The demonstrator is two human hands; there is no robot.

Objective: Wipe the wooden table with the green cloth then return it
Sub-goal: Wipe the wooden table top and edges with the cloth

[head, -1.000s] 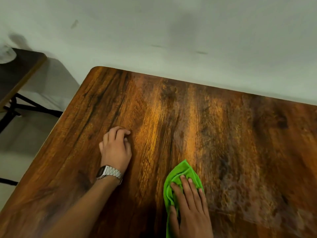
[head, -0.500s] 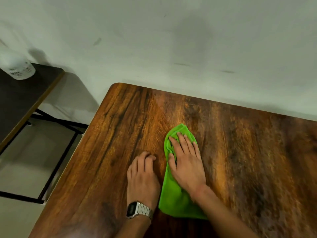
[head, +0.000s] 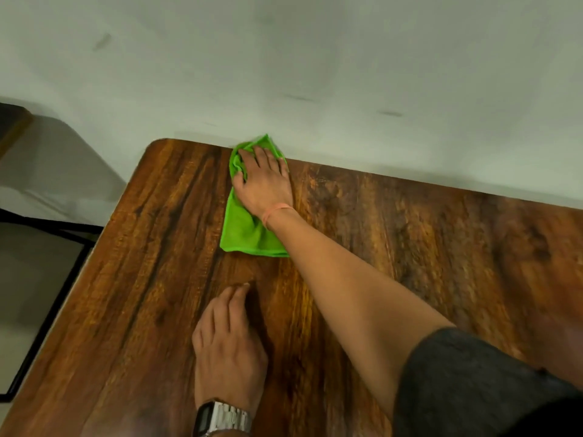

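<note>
The right hand point(head: 265, 181) lay flat on the green cloth point(head: 249, 228), fingers spread and pressing its far end against the wall edge of the wooden table point(head: 410, 234). The cloth's long axis ran twelve to six, trailing toward six beneath the wrist. The left hand point(head: 227, 345), loosely curled, rested empty on the wood at six o'clock, farther from the cloth. Judged: the return stroke runs toward six.

Head camera, looking forward and down

Close above the wooden table point(head: 157, 279); its far edge meets the wall point(head: 315, 58) at 12 o'clock.
</note>
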